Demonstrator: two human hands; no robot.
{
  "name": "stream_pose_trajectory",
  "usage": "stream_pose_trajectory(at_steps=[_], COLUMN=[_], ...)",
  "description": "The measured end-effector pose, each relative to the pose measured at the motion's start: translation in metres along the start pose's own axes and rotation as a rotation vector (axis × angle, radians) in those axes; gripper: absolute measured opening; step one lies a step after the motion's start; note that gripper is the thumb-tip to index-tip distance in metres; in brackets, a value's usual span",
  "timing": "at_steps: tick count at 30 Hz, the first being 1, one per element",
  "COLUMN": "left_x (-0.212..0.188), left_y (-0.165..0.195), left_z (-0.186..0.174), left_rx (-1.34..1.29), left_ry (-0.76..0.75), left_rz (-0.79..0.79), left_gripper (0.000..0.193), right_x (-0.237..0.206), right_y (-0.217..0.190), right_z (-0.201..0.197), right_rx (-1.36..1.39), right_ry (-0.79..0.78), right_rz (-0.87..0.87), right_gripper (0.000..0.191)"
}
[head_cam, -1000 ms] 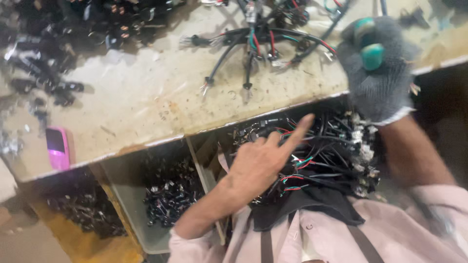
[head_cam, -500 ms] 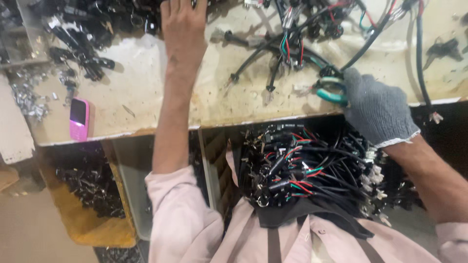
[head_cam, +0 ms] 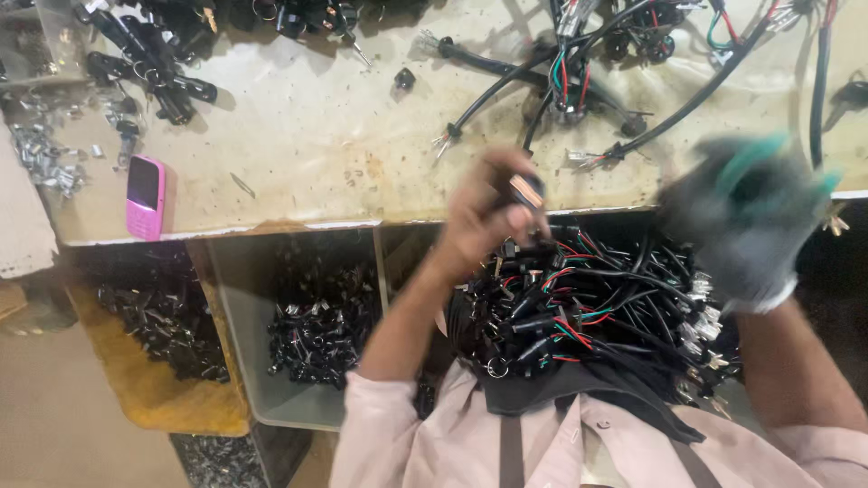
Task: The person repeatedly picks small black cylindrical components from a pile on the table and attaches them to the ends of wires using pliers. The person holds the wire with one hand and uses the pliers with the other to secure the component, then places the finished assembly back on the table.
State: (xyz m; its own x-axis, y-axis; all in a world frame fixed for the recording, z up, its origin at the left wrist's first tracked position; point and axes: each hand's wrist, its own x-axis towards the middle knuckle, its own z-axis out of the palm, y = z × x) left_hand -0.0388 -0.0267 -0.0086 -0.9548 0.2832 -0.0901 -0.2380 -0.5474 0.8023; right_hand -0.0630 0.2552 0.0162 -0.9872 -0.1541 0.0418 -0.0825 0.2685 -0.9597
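My bare left hand (head_cam: 493,212) is closed around a small black part with a metal end (head_cam: 525,191), held over the table's front edge. My right hand (head_cam: 746,217) wears a grey knit glove and grips green-handled pliers (head_cam: 758,155); it is blurred by motion. Below both hands lies a heap of black cables with red, green and white wires (head_cam: 597,307). A spread wire harness (head_cam: 565,86) rests on the worn table (head_cam: 316,136) beyond my left hand.
A pink phone (head_cam: 145,194) lies at the table's left edge. Black cylindrical parts (head_cam: 145,59) and metal bits (head_cam: 41,154) sit at the far left. Under the table edge stand a grey bin of black parts (head_cam: 316,316) and a yellow tray (head_cam: 154,361).
My left hand pulled back from the far side of the table to the front edge and now holds a small part. My gloved right hand shifted right with the pliers.
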Motion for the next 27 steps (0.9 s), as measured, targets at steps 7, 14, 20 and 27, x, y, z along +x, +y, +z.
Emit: stream_pose_trajectory(at_steps=[7, 14, 20, 27], left_x=[-0.027, -0.028, -0.034, -0.033], left_y=[-0.001, -0.005, -0.004, -0.015], left_z=[0.046, 0.068, 0.065, 0.063], left_rx=[0.615, 0.906, 0.692, 1.003], left_ry=[-0.131, 0.059, 0.112, 0.043], left_rz=[0.157, 0.168, -0.199, 0.245], left_gripper=[0.022, 0.035, 0.028, 0.037], right_x=[-0.008, -0.015, -0.023, -0.014], right_y=[-0.026, -0.018, -0.042, -0.043], right_z=[0.001, 0.025, 0.010, 0.022], right_rx=[-0.663, -0.397, -0.136, -0.267], right_ry=[-0.657, -0.290, -0.025, -0.313], right_rz=[-0.820, -0.275, -0.284, -0.309], right_gripper=[0.048, 0.021, 0.024, 0.028])
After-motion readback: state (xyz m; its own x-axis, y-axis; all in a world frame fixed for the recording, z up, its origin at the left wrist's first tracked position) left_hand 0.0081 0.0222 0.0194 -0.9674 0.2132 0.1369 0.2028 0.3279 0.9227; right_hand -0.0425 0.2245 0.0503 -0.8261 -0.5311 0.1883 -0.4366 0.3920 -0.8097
